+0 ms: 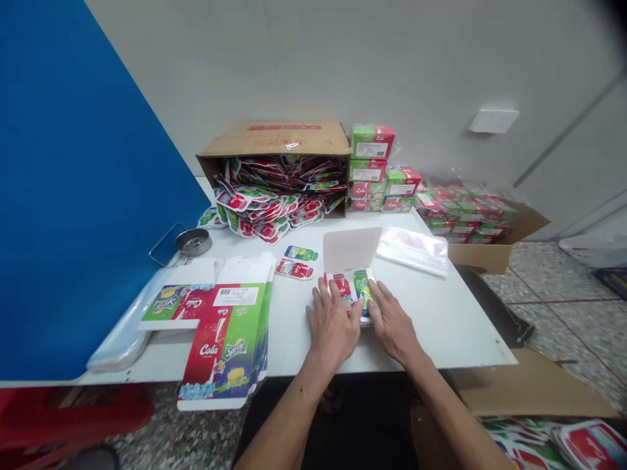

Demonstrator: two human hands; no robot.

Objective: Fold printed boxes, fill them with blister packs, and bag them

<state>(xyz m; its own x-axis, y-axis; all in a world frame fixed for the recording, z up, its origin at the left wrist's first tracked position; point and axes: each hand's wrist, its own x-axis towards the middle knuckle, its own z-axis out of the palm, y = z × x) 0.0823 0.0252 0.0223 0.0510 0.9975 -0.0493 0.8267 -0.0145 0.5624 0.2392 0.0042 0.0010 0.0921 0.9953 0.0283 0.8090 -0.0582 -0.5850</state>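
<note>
Head view: two bare hands over a small open card box (351, 248) on a smooth white table (441, 326).
From where I stand, the left hand (333, 326) lies with its fingers loosely spread over the box's near left part, while the right hand (392, 323) has straight fingers, closer together, along its right side; the pale, flat lid stands up behind, and glossy red and green printed pieces (362, 284) show inside. Two round-cornered cutouts (294, 268) lie just left. Creased, glossy box blanks (215, 352) overhang the table's near edge. A brown corrugated carton (274, 140) on its side spills a heap of similar cutouts (274, 202); a round metal dish (193, 241) holds small bits too blurred to name. Rightward, another carton (480, 256) holds film-wrapped boxes (470, 209), stacked.
</note>
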